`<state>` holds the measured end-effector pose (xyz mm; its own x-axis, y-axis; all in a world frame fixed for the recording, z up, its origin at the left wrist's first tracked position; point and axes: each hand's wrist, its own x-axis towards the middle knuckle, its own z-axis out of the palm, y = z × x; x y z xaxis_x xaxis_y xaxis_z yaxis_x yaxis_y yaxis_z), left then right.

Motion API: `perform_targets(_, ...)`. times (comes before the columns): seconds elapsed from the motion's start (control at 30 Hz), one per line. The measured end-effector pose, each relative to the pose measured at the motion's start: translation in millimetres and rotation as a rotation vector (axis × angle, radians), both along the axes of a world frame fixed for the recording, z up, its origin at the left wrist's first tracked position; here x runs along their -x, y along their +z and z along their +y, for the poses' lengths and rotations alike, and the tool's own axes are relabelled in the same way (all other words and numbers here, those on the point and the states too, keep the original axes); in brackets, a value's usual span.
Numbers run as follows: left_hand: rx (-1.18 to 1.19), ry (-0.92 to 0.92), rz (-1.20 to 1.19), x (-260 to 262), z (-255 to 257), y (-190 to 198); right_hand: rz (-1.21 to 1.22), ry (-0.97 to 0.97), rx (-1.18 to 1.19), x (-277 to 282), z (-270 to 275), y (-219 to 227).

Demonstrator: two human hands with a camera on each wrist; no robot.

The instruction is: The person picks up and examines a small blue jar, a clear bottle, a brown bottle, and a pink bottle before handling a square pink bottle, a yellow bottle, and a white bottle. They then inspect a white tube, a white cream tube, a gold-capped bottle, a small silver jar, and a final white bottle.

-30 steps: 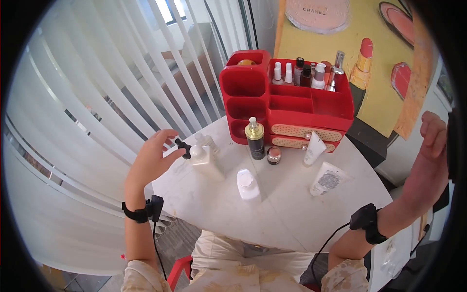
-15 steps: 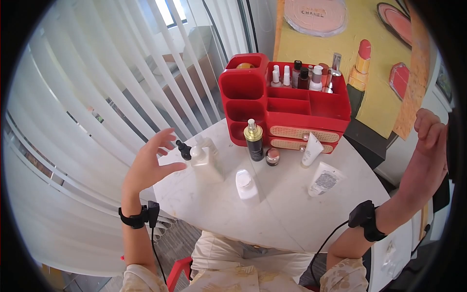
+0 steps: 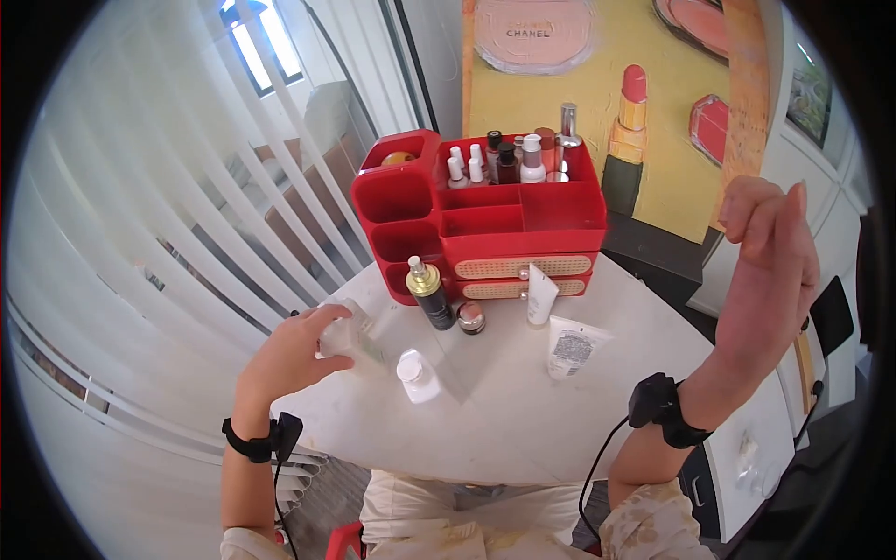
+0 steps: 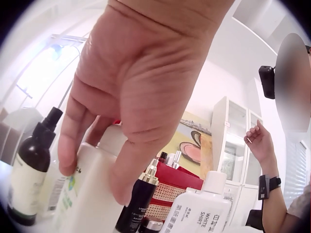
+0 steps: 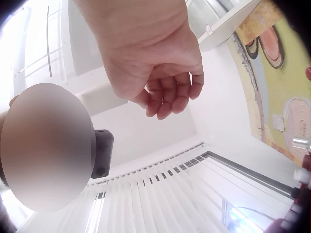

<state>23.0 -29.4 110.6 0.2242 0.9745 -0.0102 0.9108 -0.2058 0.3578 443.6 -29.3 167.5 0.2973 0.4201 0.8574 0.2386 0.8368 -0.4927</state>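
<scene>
My left hand is at the table's left edge, fingers on one side and thumb on the other of a white bottle, which it grips; the bottle looks upright. A dark pump bottle with a pale label stands beside it in the left wrist view. Right of the hand a smaller white bottle stands on the table, and its printed front faces the left wrist camera. My right hand is raised off the table at the right, its fingers loosely curled around nothing.
A red organizer full of small bottles stands at the table's back. Before it are a gold-collared dark bottle, a small round jar and two white tubes. Vertical blinds hang at the left; a painting stands behind.
The head view has turned to the right. My left hand, apart from the bottles half a second ago, has come around the white bottle. My right hand stays raised.
</scene>
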Motion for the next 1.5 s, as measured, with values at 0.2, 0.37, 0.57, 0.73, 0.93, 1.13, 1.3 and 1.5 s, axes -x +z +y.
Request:
perform_targets(0.2,-0.147,-0.046,-0.068,2.0,-2.4,1.9,-0.022,0.070,-0.060,-9.1,2.4,-3.3)
perform_targets(0.37,-0.349,0.009,-0.059,-6.5,-22.9,57.7,-0.018,0.046,-0.054,-7.4,-1.9,-0.8)
perform_targets(0.57,-0.644,-0.036,-0.303,-41.2,-15.6,112.1,-0.011,0.065,-0.077,-6.5,-0.4,-2.8)
perform_targets(0.73,-0.707,-0.294,-0.369,-89.4,38.6,128.0,-0.006,0.075,-0.097,-11.9,-4.3,-1.2)
perform_targets(0.93,-0.634,-0.426,-0.212,-160.0,101.7,129.8,-0.003,0.086,-0.095,-18.7,-5.0,-1.9)
perform_targets(1.13,-0.483,-0.463,-0.114,-199.7,148.8,111.2,0.003,0.093,-0.029,-28.1,-6.7,-6.0)
perform_targets(1.3,-0.408,-0.469,-0.020,-208.2,175.8,95.0,0.015,0.091,-0.022,-30.2,-5.9,-6.4)
perform_targets(1.5,-0.338,-0.407,0.009,-208.0,192.6,83.7,0.029,0.120,-0.039,-29.9,-6.9,-6.9)
